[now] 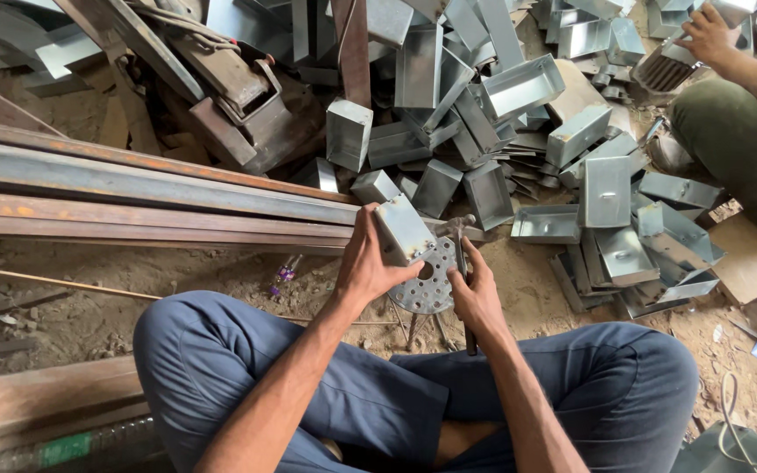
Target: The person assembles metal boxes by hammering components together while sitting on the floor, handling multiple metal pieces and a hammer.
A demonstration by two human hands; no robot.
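Gripping metal box [404, 229] in left hand [363, 263] | right hand [477, 293] grip closed on hammer [461, 254] | box over perforated disc [431, 285]

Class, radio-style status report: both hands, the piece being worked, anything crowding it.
Left hand grips small metal box on perforated round plate. Right hand holds hammer. Box pile close behind.
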